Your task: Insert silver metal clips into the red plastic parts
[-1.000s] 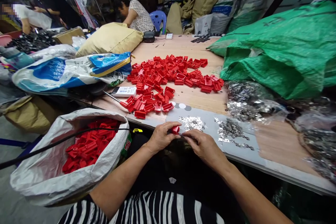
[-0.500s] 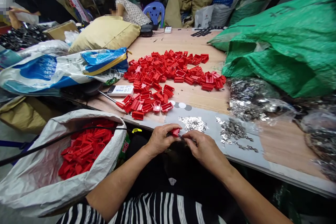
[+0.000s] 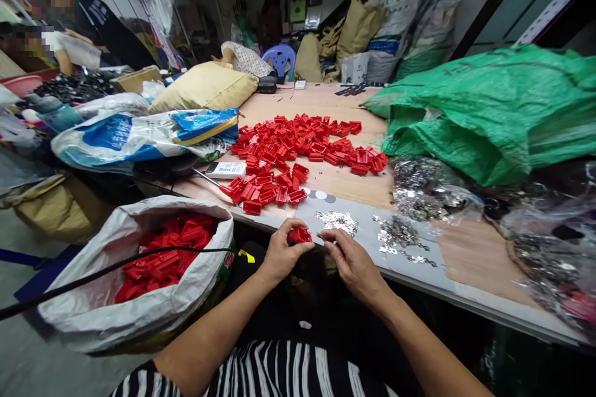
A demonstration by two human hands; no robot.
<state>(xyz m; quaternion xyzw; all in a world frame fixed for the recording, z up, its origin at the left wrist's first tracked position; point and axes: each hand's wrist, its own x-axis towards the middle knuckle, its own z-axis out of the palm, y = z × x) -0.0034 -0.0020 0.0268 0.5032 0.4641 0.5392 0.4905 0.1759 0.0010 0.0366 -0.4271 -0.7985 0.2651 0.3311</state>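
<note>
Pinched in my left hand (image 3: 282, 254) is a small red plastic housing (image 3: 300, 235), its hollow side partly showing, held just in front of the table edge. My right hand (image 3: 347, 257) is closed beside it, fingertips together on a thin dark rod (image 3: 321, 236) whose end points toward the housing; a small gap lies between them. Most of the rod is hidden by the fingers. Just beyond my hands lie a pile of small shiny metal plates (image 3: 338, 222) and a darker pile of metal pieces (image 3: 403, 236) on a grey sheet.
Many red housings (image 3: 288, 142) are heaped on the table (image 3: 321, 96). A white sack (image 3: 84, 316) of red parts stands at lower left, a black cord (image 3: 93, 276) across it. A green sack (image 3: 479, 105) and bagged metal parts (image 3: 428, 189) lie right. People sit at the far left and back.
The thin dark rod, at the red housing before, is now apart from it. My left hand has turned the housing and moved slightly left. The camera view has shifted.
</note>
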